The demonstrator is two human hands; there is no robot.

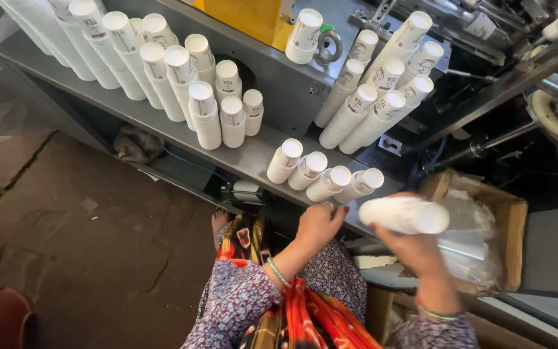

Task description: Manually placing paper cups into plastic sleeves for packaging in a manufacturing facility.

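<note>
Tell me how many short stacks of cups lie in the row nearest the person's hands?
4. The four short stacks lie side by side on the grey shelf, just above the left hand. The right hand holds another stack.

Shelf edge (253, 161) crowded: cup stacks (323, 173) block reach; bare gap left of them, near rag (135, 143).

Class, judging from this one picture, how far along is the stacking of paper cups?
Done: many tall cup stacks stand on the grey shelf. In hand: the right hand holds one white stack; the left hand is by the shelf edge. Left: four short stacks nearby.
</note>
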